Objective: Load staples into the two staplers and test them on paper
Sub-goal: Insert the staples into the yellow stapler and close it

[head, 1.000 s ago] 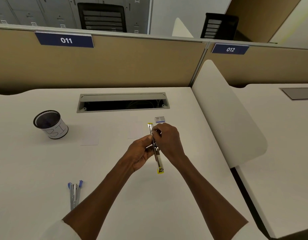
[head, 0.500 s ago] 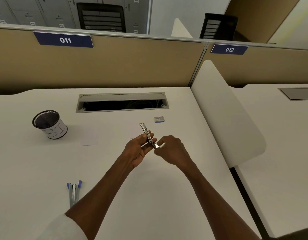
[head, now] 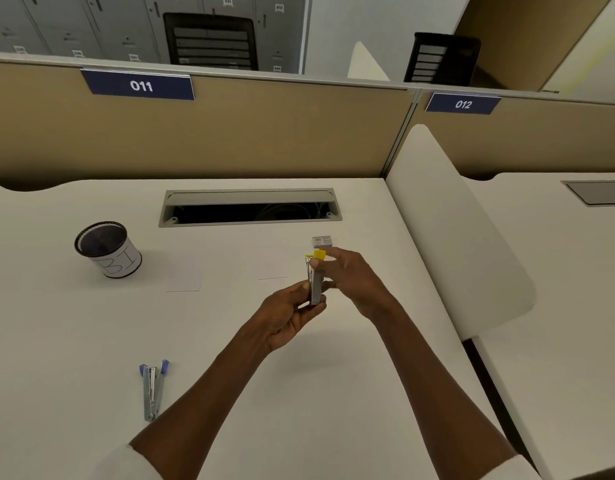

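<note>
Both hands (head: 292, 317) (head: 354, 278) grip one yellow stapler (head: 315, 278); a second, seemingly blue stapler (head: 153, 389) lies apart.

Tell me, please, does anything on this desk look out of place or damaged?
Nothing looks damaged. The blue stapler lies splayed open on the desk, and the cable hatch stands open.

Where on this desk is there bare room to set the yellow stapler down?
Bare desk lies between the mesh cup and blue stapler, and right of that stapler. Crowded: around both hands, the staple box and two paper slips.
</note>
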`<control>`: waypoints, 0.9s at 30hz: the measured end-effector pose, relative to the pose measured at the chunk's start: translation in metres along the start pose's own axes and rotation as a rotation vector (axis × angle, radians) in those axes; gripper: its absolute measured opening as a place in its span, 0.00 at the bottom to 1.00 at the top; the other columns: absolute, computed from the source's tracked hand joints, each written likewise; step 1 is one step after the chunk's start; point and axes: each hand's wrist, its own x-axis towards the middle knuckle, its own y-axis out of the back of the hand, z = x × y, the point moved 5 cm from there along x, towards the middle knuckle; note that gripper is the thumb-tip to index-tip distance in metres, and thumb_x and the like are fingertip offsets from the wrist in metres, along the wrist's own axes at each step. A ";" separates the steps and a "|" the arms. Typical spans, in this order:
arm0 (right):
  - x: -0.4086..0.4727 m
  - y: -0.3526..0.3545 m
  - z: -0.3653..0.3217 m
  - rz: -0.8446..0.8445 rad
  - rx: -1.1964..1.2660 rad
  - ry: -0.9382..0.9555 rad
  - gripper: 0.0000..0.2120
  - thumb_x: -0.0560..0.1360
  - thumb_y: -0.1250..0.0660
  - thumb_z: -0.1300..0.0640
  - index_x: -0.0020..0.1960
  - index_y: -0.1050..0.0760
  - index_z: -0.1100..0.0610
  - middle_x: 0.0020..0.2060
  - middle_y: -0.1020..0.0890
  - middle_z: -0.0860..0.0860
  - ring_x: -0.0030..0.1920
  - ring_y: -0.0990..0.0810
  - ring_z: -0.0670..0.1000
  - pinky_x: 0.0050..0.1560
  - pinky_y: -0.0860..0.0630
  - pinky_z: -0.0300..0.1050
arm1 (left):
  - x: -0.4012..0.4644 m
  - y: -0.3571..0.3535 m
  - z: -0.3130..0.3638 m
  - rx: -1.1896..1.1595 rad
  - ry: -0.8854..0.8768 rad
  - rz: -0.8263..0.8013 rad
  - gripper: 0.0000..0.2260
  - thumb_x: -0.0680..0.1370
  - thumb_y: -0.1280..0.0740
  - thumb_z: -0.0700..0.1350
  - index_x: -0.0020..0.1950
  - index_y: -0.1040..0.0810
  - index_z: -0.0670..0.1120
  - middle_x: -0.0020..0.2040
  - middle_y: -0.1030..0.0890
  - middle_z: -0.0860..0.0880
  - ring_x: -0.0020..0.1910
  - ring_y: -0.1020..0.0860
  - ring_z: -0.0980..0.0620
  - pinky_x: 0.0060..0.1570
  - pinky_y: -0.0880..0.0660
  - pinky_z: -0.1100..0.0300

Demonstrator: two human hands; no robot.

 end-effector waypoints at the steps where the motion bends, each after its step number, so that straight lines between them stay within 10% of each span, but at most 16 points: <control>1: 0.001 -0.003 0.008 -0.051 0.140 -0.048 0.22 0.75 0.29 0.51 0.65 0.25 0.61 0.60 0.20 0.61 0.56 0.19 0.60 0.61 0.23 0.56 | 0.000 0.001 0.000 -0.004 0.008 0.008 0.11 0.82 0.40 0.37 0.59 0.21 0.36 0.55 0.17 0.38 0.41 0.16 0.47 0.42 0.18 0.57; 14: 0.004 -0.010 0.025 0.073 0.369 -0.154 0.11 0.72 0.26 0.58 0.50 0.18 0.65 0.44 0.14 0.57 0.38 0.15 0.53 0.38 0.18 0.42 | -0.002 -0.001 -0.004 0.187 -0.037 -0.045 0.10 0.82 0.38 0.43 0.55 0.18 0.42 0.55 0.16 0.41 0.46 0.17 0.49 0.47 0.19 0.57; 27: -0.004 -0.027 0.038 0.119 -0.012 -0.172 0.11 0.62 0.20 0.57 0.39 0.18 0.60 0.40 0.14 0.59 0.42 0.15 0.59 0.46 0.17 0.53 | -0.013 0.041 -0.006 0.415 0.038 -0.009 0.14 0.83 0.41 0.44 0.61 0.22 0.38 0.57 0.17 0.38 0.57 0.18 0.43 0.56 0.21 0.53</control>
